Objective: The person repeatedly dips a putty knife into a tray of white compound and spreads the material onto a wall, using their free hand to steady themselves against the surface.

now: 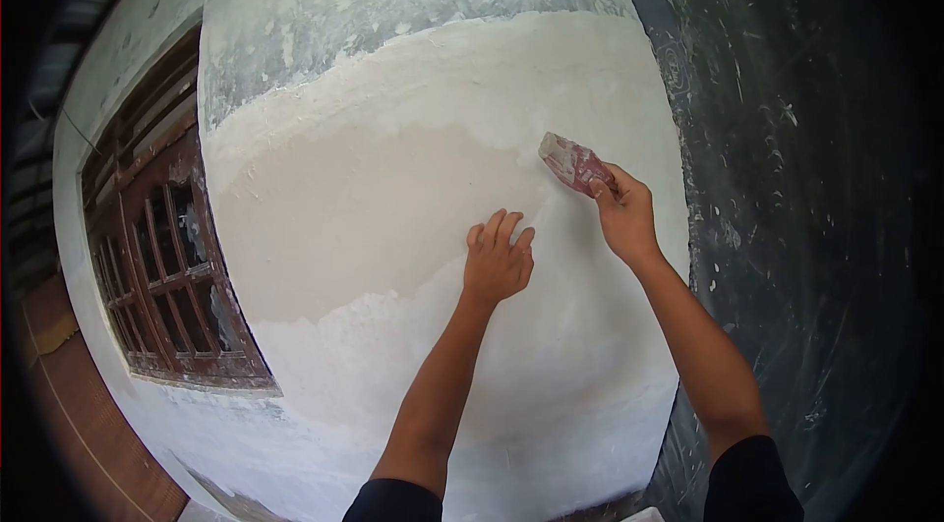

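The right hand (627, 219) grasps the smeared red tool (573, 163) at its lower end, apparently leaving the pale tip free to address the wall (334, 217). The left hand (498, 261) is released, fingers bent; wall contact is indeterminable.

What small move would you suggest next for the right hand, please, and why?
Perhaps ease the smeared reddish tool slightly left: the right hand holds it just beside the tan patch, whose edge stands out against the paler wall.
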Demonstrator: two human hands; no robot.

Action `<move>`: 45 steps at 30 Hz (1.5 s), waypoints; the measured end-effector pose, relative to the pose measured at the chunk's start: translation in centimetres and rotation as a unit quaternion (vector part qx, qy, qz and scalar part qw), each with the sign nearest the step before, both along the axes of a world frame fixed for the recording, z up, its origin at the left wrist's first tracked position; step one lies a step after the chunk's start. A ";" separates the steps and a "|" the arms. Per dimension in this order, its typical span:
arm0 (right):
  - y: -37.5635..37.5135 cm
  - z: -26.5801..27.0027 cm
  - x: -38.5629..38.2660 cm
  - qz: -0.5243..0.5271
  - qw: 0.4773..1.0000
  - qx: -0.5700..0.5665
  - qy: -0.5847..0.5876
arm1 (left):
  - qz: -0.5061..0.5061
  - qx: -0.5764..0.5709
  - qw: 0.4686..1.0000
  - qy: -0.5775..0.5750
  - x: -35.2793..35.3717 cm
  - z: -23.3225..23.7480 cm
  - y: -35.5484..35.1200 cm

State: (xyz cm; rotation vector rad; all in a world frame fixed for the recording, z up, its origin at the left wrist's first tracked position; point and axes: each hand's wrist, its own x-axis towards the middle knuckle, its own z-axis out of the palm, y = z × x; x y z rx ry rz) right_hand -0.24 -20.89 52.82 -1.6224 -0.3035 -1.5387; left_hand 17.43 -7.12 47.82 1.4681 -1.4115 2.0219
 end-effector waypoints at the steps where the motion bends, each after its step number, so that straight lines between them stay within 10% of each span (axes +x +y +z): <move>1: 0.4 0.8 0.2 -0.018 0.999 -0.026 -0.004 | -0.011 -0.014 1.000 -0.005 0.0 -0.1 -0.2; 11: -1.5 7.8 4.7 -0.256 0.842 -0.450 -0.152 | -0.026 -0.054 0.998 -0.008 0.4 -0.6 -0.4; 32: -6.6 8.1 5.7 -0.575 0.462 -0.654 -0.168 | -0.024 -0.041 0.999 0.010 0.2 -0.8 -0.3; 34: -6.9 7.8 3.8 -0.572 0.468 -0.646 -0.190 | -0.027 -0.041 0.999 0.007 0.1 -0.7 -0.3; 41: -1.4 7.9 0.0 -0.332 0.892 -0.292 -0.091 | -0.026 -0.051 0.998 -0.004 0.3 -0.6 -0.5; 45: -0.3 11.9 0.8 -0.204 0.923 -0.324 -0.053 | -0.023 -0.045 0.999 0.009 0.2 -0.6 -0.4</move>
